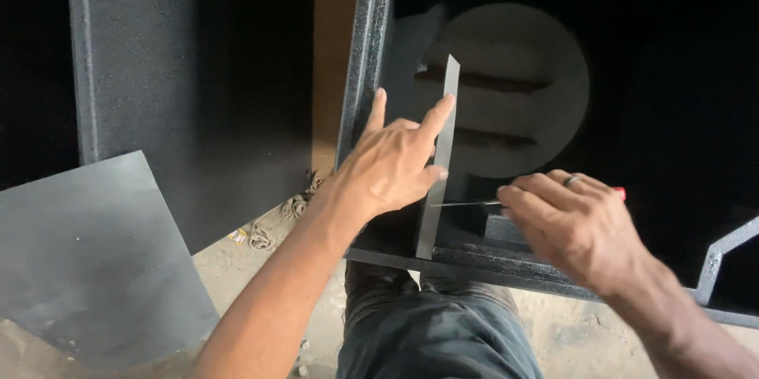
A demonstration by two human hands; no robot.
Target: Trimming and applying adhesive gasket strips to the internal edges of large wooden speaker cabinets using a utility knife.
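The left hand (391,165) is laid flat and spread against a long, thin grey metal strip (439,159), which is pressed by the index fingertip near its upper part and by the thumb lower down; nothing is gripped. The right hand (571,225) is curled loosely around a slim tool with a thin metal shaft (465,204) and a red handle end (621,192); most of the handle is hidden inside the fist, so its shape cannot be made out. A ring is worn on 1 finger of that hand.

The strip is stood nearly upright against the open front of a black, rough-textured cabinet (365,47), its lower end resting on the cabinet's bottom edge. The shaft tip is brought to the strip's right edge, though actual contact cannot be confirmed.

The cabinet's interior is lost in darkness on the right; only a pale round cut-out (518,90) with 2 dark slots is seen. Both forearms are cut off by the lower frame edge. The left wrist is extended, the right bent inward. A flat grey sheet (87,252) is seen lying on the dusty floor at left, beside a second dark textured panel (158,71).
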